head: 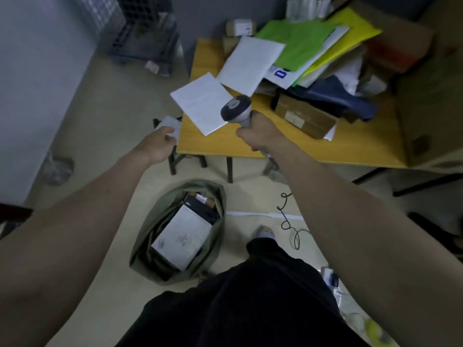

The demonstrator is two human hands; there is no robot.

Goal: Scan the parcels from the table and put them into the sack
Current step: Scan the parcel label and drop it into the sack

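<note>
My right hand (260, 134) grips the handle of a grey barcode scanner (236, 110), whose head hangs over the front left part of the yellow table (288, 146). A flat white parcel (200, 102) lies just left of the scanner and overhangs the table's left edge. Another white parcel (250, 63) lies behind it. My left hand (157, 144) hovers off the table's left front corner with fingers loosely curled and nothing visibly in it. The olive sack (147, 234) stands open on the floor below, with a white parcel (183, 236) inside.
Green (298, 43) and yellow (350, 31) mailers, a brown box (305, 118) and dark bags pile up on the table's right. A stool with a white item (171, 122) stands by the left corner. The scanner cable (288, 221) coils on the floor. A dark crate (145, 38) sits far left.
</note>
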